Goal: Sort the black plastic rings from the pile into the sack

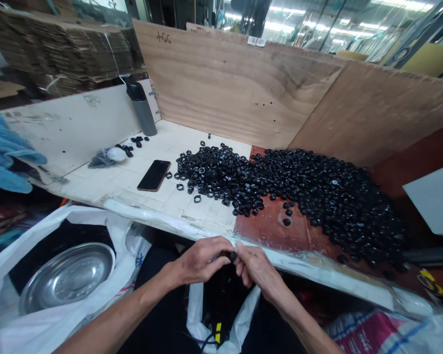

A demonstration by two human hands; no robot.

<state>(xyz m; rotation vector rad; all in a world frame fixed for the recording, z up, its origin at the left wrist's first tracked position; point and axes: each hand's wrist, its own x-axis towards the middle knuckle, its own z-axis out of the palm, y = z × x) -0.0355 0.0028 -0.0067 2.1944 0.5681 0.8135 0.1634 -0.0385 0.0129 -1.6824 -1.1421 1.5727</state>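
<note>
My left hand (209, 256) and my right hand (254, 263) meet at the table's front edge. Between their fingertips is a small black part (232, 256), mostly hidden by the fingers; both hands pinch around it. Under them, at my lap, an open white bag (195, 309) has dark contents that I cannot make out. Beyond the hands lies a pile of black plastic rings (217, 169) on the pale board. It runs into a larger heap of small black parts (339, 201) on the reddish surface to the right.
A phone (154, 175) lies left of the rings, with a grey bottle (143, 110) behind it. Wooden boards (229, 83) wall the table. At lower left a metal bowl (68, 275) sits in a white sack (92, 211). Yellow-handled scissors (431, 281) lie at far right.
</note>
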